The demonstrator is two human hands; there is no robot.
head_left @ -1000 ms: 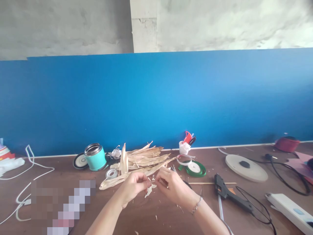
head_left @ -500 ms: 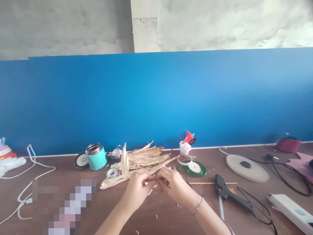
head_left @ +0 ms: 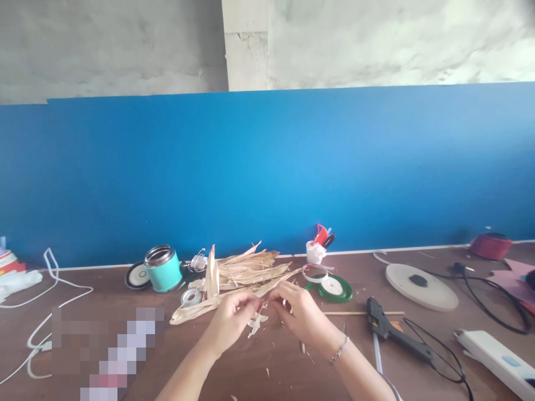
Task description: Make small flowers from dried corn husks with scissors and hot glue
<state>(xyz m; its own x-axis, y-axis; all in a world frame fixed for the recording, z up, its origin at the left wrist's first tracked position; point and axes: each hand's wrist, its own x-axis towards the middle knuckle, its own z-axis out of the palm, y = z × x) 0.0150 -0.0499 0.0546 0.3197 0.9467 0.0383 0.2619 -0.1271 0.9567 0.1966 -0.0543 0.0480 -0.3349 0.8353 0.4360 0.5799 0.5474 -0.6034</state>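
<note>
My left hand [head_left: 234,320] is closed in a pinch, thumb against fingertips; what it holds, if anything, is too small to make out. A short gap to the right, my right hand [head_left: 298,312] has its thumb and fingers drawn together, their contents hidden. Pale torn scraps [head_left: 257,321] lie on the table beneath the fingers. Just behind both hands spreads a pile of dried corn husks [head_left: 251,270], with one long husk [head_left: 196,311] running out to the left. A small roll of clear tape [head_left: 191,297] sits by that husk.
Left stand a turquoise flask [head_left: 163,273] and its lid [head_left: 137,275]. To the right are green ribbon [head_left: 345,291], a white cup of tools [head_left: 315,253], a thin stick [head_left: 346,313], a glue gun [head_left: 390,331], a round white disc [head_left: 438,295] and a power strip [head_left: 497,356].
My hands have moved apart from touching fingertips, the left one shifting slightly left. More of the pale scraps under them now shows.
</note>
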